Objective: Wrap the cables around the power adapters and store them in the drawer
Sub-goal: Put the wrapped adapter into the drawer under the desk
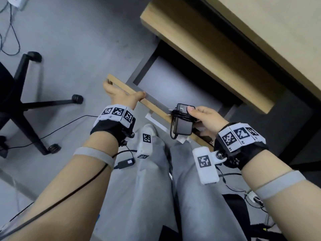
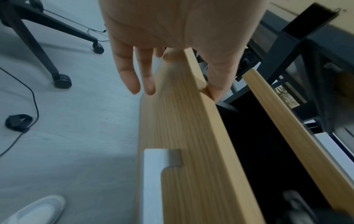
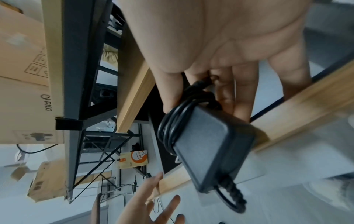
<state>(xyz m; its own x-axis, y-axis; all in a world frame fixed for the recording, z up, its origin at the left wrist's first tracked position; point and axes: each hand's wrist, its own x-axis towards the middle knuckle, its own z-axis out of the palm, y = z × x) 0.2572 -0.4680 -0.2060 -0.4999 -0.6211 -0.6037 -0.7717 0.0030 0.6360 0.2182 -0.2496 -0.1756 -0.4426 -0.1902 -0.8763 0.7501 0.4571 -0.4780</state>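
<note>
The drawer stands pulled out under the desk, showing its wooden front (image 1: pixel 156 109) (image 2: pixel 191 136) (image 3: pixel 306 106) and bare grey floor (image 1: pixel 173 84). My left hand (image 1: pixel 124 92) (image 2: pixel 178 91) (image 3: pixel 153 201) straddles the front's top edge near its left end. Its thumb lies on the inner side and its fingers stay straight and spread on the outer side. My right hand (image 1: pixel 199 117) (image 3: pixel 220 91) grips a black power adapter (image 1: pixel 182 126) (image 3: pixel 214 144) with its cable wound round the body. A short loop of cable hangs free. The adapter hovers over the right part of the front.
The desk top (image 1: pixel 260 32) overhangs the drawer's rear. A pale handle (image 2: pixel 153 174) sits on the front's outer face. A black office chair base (image 1: pixel 34 101) stands on the floor at left among loose cables (image 1: pixel 60 126). Cardboard boxes (image 3: pixel 23 75) lie beyond the desk frame. My knees are below the drawer.
</note>
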